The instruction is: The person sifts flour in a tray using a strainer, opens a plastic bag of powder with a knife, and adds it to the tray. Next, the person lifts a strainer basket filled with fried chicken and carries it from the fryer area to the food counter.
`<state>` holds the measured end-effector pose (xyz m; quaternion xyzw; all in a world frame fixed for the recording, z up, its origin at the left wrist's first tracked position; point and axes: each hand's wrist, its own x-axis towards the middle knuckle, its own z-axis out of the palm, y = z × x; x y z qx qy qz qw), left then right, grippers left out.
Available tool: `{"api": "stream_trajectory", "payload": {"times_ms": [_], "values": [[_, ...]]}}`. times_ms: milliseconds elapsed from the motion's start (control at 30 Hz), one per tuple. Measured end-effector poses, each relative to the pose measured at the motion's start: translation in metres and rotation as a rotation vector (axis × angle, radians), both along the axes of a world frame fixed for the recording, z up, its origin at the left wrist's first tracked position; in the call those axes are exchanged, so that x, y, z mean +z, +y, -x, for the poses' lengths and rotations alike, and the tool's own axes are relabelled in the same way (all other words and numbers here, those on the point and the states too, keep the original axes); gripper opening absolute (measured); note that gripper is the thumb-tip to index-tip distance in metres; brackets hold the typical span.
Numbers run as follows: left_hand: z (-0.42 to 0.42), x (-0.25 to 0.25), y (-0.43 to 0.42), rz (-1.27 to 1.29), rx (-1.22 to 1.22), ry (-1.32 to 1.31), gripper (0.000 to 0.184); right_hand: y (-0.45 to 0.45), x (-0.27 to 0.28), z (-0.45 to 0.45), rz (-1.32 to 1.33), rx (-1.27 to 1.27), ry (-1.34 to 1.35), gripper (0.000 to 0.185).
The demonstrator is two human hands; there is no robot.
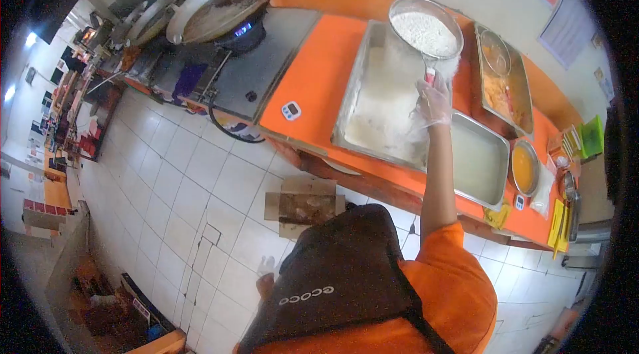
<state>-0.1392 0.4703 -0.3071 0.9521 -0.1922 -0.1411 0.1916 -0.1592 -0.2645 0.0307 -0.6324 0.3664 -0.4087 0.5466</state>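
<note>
My right hand [434,102], in a clear plastic glove, is closed round the red-and-white handle of a round sieve [426,29]. White flour lies in the sieve, and a haze of powder hangs below it over a large steel tray [345,111]. That tray holds a layer of flour [383,111]. Low beside my apron, my left hand [267,273] is gloved too, holds nothing, and has its fingers apart above the floor.
A steel tray of pale liquid [482,154], a bowl of orange liquid [524,166] and a tray of orange-coated food [499,91] stand on the right. A timer [291,110] lies left. A big pan of oil [223,11] sits on a lit burner. An open cardboard box [306,209] stands on the floor.
</note>
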Motion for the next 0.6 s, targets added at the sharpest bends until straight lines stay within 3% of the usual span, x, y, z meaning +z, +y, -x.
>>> {"api": "stream_trajectory", "payload": {"times_ms": [67, 133, 233, 333, 367, 400, 467, 533, 567, 600], "values": [[-0.008, 0.001, -0.008, 0.012, 0.003, -0.007, 0.022, -0.015, 0.002, -0.003, 0.228, 0.010, -0.058, 0.040], [-0.007, 0.005, -0.005, 0.005, 0.004, 0.005, 0.022, -0.008, -0.013, -0.005, -0.131, -0.031, -0.343, 0.034], [-0.013, 0.005, -0.015, 0.018, 0.011, 0.009, 0.022, -0.015, -0.025, 0.012, 0.166, -0.014, -0.087, 0.037], [-0.011, 0.006, -0.014, 0.020, 0.017, 0.026, 0.021, -0.040, -0.058, 0.008, 0.265, -0.060, 0.216, 0.025], [-0.006, 0.004, -0.011, 0.020, 0.019, 0.038, 0.021, -0.042, -0.056, 0.017, -0.088, 0.014, 0.054, 0.022], [-0.005, 0.006, -0.012, 0.020, 0.019, 0.039, 0.021, -0.042, -0.047, 0.015, 0.275, 0.096, 0.298, 0.021], [-0.003, 0.007, -0.012, 0.025, 0.026, 0.043, 0.021, -0.042, -0.028, 0.013, 1.155, -0.071, 0.781, 0.019], [0.002, 0.003, -0.008, 0.017, 0.020, 0.059, 0.020, -0.026, -0.033, 0.005, 1.347, -0.137, 0.912, 0.017], [0.004, 0.002, -0.007, 0.016, 0.015, 0.061, 0.020, -0.023, -0.024, 0.002, 0.651, 0.056, 0.577, 0.017], [0.000, 0.005, -0.014, 0.023, 0.013, 0.054, 0.020, -0.014, -0.006, -0.002, 0.024, -0.024, 0.126, 0.020]]}}
